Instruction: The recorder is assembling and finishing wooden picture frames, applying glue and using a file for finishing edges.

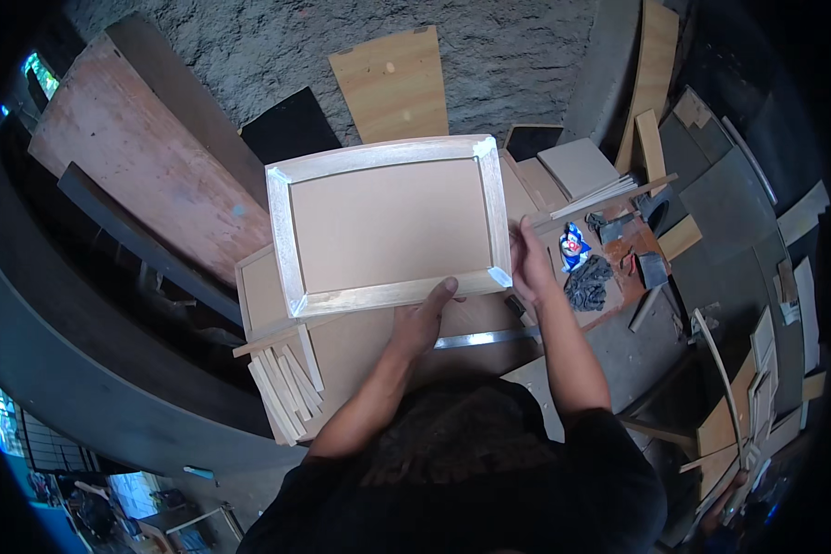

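Soft, even daylight is falling from above, lighting the pale rectangular wooden frame with its tan board panel (390, 224) most brightly, its whitish mitred edges giving off a mild sheen. The rough grey concrete floor (517, 51) is looking flat and dim. Shadows are staying faint and diffuse. Toward the rim the fisheye is bending straight boards into curves and darkening to black. Small bright blue-green patches at the left edge are blowing out, and fine detail is looking slightly soft throughout.

Pale-framed brown panel (390, 226), flat on workbench (360, 351)
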Demonstrator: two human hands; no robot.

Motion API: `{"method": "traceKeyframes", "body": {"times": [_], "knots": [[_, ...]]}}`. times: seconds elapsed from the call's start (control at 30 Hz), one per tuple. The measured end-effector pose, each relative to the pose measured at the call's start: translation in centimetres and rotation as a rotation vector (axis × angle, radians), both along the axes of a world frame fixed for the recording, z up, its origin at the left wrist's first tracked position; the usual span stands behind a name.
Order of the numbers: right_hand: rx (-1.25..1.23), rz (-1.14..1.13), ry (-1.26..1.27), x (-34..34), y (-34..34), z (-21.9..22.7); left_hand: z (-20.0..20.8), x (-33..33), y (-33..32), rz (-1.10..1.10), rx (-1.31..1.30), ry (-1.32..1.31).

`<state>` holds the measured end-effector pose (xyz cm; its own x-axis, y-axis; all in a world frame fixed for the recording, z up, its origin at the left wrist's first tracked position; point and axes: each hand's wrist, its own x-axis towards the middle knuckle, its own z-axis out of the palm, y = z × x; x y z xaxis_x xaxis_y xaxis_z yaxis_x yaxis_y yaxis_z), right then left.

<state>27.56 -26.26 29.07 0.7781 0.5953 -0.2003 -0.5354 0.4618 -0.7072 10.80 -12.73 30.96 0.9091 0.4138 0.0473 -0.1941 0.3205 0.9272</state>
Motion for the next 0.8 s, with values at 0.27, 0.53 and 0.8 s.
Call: {"method": "traceKeyframes", "body": {"times": [0.27,0.53,0.8], "knots": [[0.022,0.227,-0.310,0.2,-0.7,3.9,-0.7,-0.7,0.2,0.051,0.122,0.130],[-0.006,0.259,-0.311,-0.8,0.0,3.6,-2.4,-1.9,1.0,-0.011,0.121,0.141],[0.036,0.295,-0.190,-0.5,-1.9,1.6,-6.7,-7.0,7.3,-0.667,-0.159,-0.210]]}}
